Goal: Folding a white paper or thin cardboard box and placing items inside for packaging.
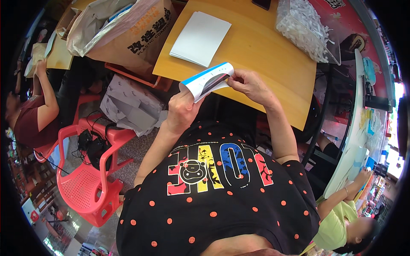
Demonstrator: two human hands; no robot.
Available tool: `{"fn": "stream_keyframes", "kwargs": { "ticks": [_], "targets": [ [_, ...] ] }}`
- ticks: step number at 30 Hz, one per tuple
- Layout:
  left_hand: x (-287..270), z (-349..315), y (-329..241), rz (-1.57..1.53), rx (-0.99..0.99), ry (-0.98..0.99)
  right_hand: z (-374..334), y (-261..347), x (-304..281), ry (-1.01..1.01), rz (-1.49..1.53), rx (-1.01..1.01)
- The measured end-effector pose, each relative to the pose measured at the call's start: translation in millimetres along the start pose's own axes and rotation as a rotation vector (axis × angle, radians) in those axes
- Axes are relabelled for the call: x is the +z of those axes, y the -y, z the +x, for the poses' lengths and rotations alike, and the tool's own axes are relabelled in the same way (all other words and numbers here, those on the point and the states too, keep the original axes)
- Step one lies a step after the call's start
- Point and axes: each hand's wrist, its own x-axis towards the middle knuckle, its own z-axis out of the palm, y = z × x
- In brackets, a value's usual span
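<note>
We hold a flat white card sleeve (208, 81) with both hands, just off the near edge of the wooden table (260, 51). The sleeve has a blue strip along its upper edge and a dark panel on its face, and it bows into a curve between the hands.

Our left hand (181, 109) is closed on the sleeve's lower left end, thumb on top and fingers wrapped beneath. Our right hand (250, 85) pinches the upper right end between thumb and fingertips. The hands stand apart, one at each end of the sleeve, both clamped on it.

On the table, beyond the sleeve and just beside it, lies a stack of white sheets (200, 38). At the table's far right stands a clear tub (303, 30) filled with small white parts. A dark flat object sits at the far edge; we cannot tell its kind.

Left of the table, a brown sack (136, 38) with a clear liner leans beside crumpled white paper bags (130, 106). A red plastic chair (92, 179) stands below these, with black cables and a black device on its seat.

A second person (30, 111) in a dark red top sits at far left. A third person (341, 217) in a green top works at a bench at lower right.
</note>
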Motion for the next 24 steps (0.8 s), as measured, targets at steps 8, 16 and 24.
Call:
{"fn": "stream_keyframes", "kwargs": {
  "ticks": [8,16,24],
  "targets": [
    [-1.3,-1.1,1.8,-0.010,0.041,0.000,-14.6,6.5,-7.3,0.022,0.272,-0.024],
    [2.9,3.5,1.0,-0.039,-0.055,-0.029,-12.0,5.2,0.1,-0.234,0.228,-0.049],
    [6.6,3.1,6.7,-0.032,-0.038,-0.018,-18.3,36.5,15.2,-0.356,-0.090,-0.330]
  ]
}}
